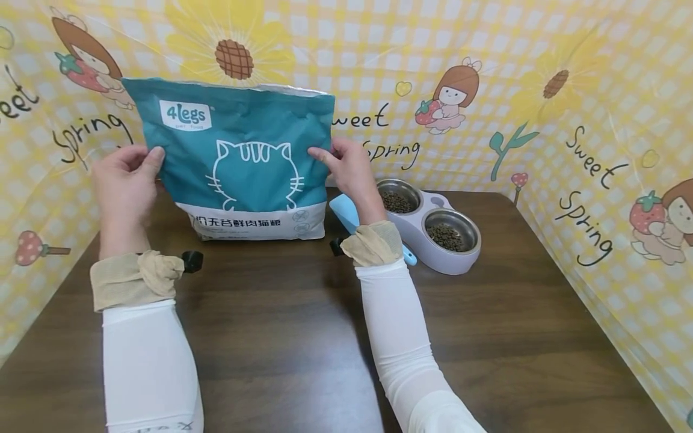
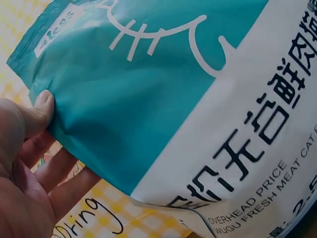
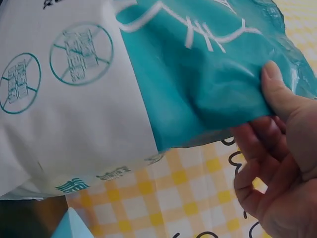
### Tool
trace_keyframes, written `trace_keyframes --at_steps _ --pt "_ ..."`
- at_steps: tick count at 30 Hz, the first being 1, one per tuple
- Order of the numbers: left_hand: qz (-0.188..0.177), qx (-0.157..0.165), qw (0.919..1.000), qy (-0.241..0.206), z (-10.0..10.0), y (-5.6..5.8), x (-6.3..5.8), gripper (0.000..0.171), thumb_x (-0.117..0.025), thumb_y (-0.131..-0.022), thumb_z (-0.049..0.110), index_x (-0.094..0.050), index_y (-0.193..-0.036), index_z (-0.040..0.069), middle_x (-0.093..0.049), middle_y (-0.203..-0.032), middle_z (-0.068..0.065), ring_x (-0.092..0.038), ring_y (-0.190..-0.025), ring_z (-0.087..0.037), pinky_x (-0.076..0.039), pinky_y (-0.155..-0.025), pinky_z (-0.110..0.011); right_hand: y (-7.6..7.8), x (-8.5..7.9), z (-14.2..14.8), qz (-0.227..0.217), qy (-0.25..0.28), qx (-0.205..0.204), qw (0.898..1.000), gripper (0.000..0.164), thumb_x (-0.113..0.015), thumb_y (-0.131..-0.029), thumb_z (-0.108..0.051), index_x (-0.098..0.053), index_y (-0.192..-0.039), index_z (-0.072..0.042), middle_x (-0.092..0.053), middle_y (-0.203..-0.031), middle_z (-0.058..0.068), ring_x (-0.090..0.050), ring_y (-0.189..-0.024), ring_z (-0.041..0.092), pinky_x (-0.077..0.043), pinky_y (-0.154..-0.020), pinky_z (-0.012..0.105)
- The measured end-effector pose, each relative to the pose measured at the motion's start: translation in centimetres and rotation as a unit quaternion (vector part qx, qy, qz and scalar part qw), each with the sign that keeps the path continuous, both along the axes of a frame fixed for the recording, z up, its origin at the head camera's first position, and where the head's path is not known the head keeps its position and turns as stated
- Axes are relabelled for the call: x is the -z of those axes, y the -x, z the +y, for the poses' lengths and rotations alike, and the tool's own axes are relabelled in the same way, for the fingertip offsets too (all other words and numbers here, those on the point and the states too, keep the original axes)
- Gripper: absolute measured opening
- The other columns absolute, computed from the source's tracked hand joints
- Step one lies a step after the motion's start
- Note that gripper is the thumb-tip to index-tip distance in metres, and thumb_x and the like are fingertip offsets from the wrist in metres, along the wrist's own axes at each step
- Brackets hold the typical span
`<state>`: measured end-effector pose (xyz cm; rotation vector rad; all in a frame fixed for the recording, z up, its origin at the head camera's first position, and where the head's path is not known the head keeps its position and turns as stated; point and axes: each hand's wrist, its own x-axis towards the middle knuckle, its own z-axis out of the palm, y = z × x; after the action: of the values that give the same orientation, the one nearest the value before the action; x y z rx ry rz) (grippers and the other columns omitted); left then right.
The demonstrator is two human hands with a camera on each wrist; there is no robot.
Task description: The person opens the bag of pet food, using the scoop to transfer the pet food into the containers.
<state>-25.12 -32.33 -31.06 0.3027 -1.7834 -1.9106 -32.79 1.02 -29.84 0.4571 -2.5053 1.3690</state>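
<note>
A teal and white bag of cat food [image 1: 246,150] stands upright at the back left of the table, its cat outline and "4Legs" label facing me. My left hand [image 1: 127,186] pinches the bag's left side edge, thumb in front and fingers behind. On the opposite edge my right hand [image 1: 354,171] pinches the bag in the same way, as the right wrist view also shows of the thumb [image 3: 280,91]. The bag's top edge looks cut open, with a silvery inner lining showing along it.
Right of the bag stands a lavender double pet feeder [image 1: 422,231] whose two metal bowls [image 1: 452,231] hold brown kibble. A light blue scoop [image 1: 344,211] lies between bag and feeder, partly behind my right wrist. Yellow checked cloth [image 1: 346,54] walls the brown table [image 1: 281,337].
</note>
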Motion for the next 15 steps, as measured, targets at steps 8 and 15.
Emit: trace_keyframes --at_steps 8,15 --pt "0.036 0.006 0.9974 -0.062 0.91 -0.12 0.45 0.019 -0.081 -0.076 0.024 -0.078 -0.086 0.008 -0.066 -0.069 0.003 -0.052 -0.051 -0.013 -0.047 -0.041 -0.015 0.76 0.36 -0.08 0.035 0.045 0.049 0.997 0.042 -0.070 -0.090 -0.039 -0.055 -0.065 -0.009 -0.049 -0.060 0.004 -0.050 -0.063 0.017 -0.039 -0.055 0.024" --pt "0.032 0.026 0.9983 -0.042 0.24 -0.45 0.06 0.020 -0.080 -0.077 0.024 -0.076 -0.088 0.008 -0.064 -0.070 0.003 -0.055 -0.055 -0.012 -0.049 -0.044 -0.014 0.98 0.12 -0.75 -0.009 0.117 0.004 0.993 0.027 -0.064 -0.096 -0.030 -0.069 -0.089 -0.004 -0.063 -0.087 0.008 -0.064 -0.074 0.019 -0.062 -0.067 0.039"
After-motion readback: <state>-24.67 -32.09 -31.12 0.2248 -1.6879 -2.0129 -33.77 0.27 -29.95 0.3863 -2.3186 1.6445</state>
